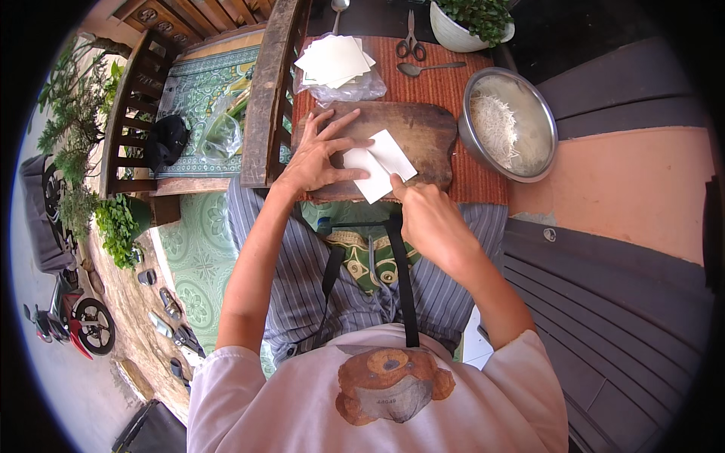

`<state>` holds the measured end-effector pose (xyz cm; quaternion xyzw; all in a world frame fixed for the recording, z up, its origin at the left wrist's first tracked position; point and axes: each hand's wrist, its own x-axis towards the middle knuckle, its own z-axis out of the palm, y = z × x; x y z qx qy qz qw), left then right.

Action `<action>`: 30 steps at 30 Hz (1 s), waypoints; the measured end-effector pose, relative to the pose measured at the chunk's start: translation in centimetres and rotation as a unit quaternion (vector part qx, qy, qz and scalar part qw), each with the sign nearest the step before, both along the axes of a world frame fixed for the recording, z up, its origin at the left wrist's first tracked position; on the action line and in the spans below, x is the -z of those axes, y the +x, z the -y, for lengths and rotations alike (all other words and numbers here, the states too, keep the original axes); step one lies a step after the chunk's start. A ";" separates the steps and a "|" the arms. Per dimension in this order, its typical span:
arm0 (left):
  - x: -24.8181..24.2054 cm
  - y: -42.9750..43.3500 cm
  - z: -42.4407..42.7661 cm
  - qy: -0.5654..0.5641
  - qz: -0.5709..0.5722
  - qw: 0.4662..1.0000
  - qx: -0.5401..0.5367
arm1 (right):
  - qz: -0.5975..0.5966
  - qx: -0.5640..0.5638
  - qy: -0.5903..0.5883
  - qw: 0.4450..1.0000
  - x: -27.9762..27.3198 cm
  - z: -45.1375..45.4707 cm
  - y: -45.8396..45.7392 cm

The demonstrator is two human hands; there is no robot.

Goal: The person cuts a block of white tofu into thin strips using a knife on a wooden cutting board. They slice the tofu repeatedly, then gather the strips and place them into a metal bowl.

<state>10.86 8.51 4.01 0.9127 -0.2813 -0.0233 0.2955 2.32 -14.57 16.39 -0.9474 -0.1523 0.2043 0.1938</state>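
A stack-like white sheet (368,176), possibly wrapper or paper, lies on a worn wooden cutting board (425,124). A straight dividing line splits it into two parts. My left hand (320,153) is spread over its left side, thumb and a finger pressing on it. My right hand (427,212) is curled at the near end of the line, index finger extended along it. It appears to grip a knife, seen nearly edge-on, with the handle hidden in the fist. More white square sheets (334,59) lie on a clear plastic bag (368,88) beyond the board.
A metal bowl (549,133) of pale shreds (493,127) stands right of the board. Scissors (411,42), a spoon (430,69) and a potted plant (473,28) are at the back. A wooden rail (272,85) borders the left side. An orange woven mat (481,189) lies underneath.
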 end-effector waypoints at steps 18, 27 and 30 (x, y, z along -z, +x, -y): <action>0.2 -0.2 -0.1 0.009 0.017 1.000 0.002 | -0.018 0.034 -0.001 0.999 0.1 1.4 -2.0; 0.2 -0.1 -0.1 0.010 0.017 1.000 0.000 | -0.040 0.009 -0.008 0.999 -0.1 2.4 -3.1; 0.2 -0.2 0.0 0.015 0.017 1.000 -0.002 | -0.056 0.010 -0.016 0.998 -0.4 2.7 -3.4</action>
